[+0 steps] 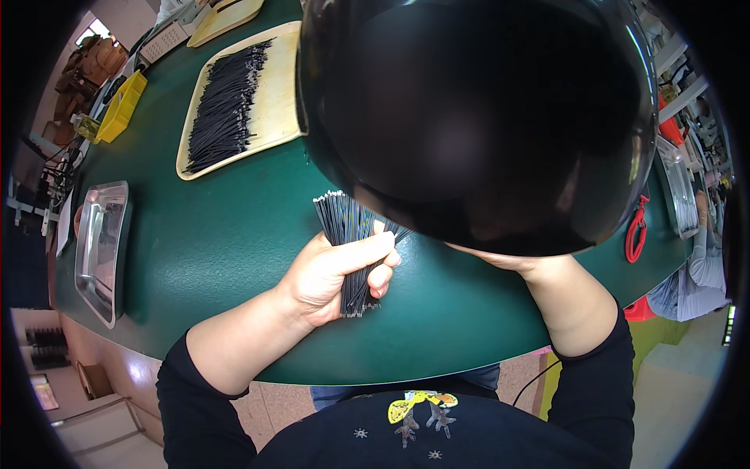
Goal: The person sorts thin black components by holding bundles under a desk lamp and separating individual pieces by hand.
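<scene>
My left hand [336,273] is closed round a bundle of short thin black wires [344,219]. The bundle stands roughly upright above the green table, its pale metallic tips showing at the top and bottom. A few wires slant off to the right from behind my thumb. A large glossy black dome-shaped object [476,125] looms over the right half of the table and covers much of the view. Under its lower rim only the wrist and edge of my right hand [512,260] show. Its fingers are hidden, so what it holds cannot be seen.
On the green table [211,258], a cream tray [273,129] holds many black wires. A metal tray [117,234] lies at the left edge, a yellow bin [123,107] farther back. Red-handled tool [637,234] and clear tray [680,191] are at right.
</scene>
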The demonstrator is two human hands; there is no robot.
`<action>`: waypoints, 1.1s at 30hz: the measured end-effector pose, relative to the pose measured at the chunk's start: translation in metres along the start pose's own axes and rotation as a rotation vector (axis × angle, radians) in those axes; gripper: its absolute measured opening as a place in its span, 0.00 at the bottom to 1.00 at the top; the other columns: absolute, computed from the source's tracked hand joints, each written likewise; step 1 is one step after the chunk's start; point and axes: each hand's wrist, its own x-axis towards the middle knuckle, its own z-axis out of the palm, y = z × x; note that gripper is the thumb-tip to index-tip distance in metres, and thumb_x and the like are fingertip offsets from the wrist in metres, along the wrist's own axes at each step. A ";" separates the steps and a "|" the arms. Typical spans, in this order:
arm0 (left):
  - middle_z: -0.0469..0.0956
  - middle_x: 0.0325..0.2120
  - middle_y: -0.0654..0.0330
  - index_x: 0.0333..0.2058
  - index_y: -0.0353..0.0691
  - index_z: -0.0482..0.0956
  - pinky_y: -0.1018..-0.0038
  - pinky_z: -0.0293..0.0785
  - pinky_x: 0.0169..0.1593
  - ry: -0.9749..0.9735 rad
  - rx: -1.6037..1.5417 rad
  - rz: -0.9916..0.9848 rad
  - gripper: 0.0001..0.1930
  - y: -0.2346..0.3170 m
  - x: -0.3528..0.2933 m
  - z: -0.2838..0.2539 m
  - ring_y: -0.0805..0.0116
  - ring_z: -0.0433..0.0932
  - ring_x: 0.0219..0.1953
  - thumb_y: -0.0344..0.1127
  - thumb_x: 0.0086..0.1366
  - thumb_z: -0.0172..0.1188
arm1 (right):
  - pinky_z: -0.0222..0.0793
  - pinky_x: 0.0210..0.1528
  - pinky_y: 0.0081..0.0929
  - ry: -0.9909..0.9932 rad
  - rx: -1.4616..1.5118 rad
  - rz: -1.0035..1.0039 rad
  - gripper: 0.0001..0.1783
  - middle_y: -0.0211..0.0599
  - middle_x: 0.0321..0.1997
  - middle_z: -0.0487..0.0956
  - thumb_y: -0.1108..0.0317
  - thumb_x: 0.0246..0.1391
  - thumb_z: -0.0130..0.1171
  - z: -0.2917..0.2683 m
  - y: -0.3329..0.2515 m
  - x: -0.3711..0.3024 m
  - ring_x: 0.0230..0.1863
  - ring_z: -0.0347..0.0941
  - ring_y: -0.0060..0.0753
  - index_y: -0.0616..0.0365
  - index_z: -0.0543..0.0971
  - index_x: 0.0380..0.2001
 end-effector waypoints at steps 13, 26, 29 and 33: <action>0.70 0.17 0.60 0.25 0.36 0.70 0.79 0.67 0.22 -0.015 0.014 0.022 0.04 0.000 0.000 0.001 0.74 0.69 0.18 0.29 0.56 0.53 | 0.66 0.29 0.18 -0.025 0.135 -0.040 0.10 0.31 0.22 0.72 0.78 0.39 0.54 -0.012 0.018 0.003 0.26 0.69 0.21 0.65 0.72 0.30; 0.74 0.18 0.56 0.27 0.33 0.72 0.81 0.73 0.27 -0.077 0.108 -0.001 0.02 0.000 -0.001 0.005 0.72 0.75 0.21 0.25 0.54 0.54 | 0.61 0.23 0.14 -0.137 0.065 0.181 0.04 0.30 0.21 0.74 0.74 0.42 0.54 -0.010 0.009 -0.003 0.22 0.67 0.19 0.64 0.74 0.24; 0.75 0.19 0.55 0.27 0.32 0.73 0.80 0.73 0.27 -0.041 0.160 0.050 0.02 0.000 -0.001 0.010 0.71 0.76 0.22 0.24 0.53 0.54 | 0.62 0.25 0.15 -0.147 0.271 0.197 0.04 0.30 0.20 0.73 0.75 0.42 0.54 -0.007 0.015 -0.002 0.21 0.67 0.18 0.64 0.74 0.24; 0.75 0.19 0.54 0.27 0.31 0.73 0.80 0.73 0.28 -0.006 0.171 0.095 0.02 -0.001 -0.003 0.005 0.70 0.76 0.22 0.23 0.53 0.54 | 0.64 0.27 0.15 -0.202 0.441 0.129 0.03 0.30 0.20 0.72 0.76 0.41 0.53 0.001 0.031 0.001 0.20 0.66 0.17 0.64 0.73 0.23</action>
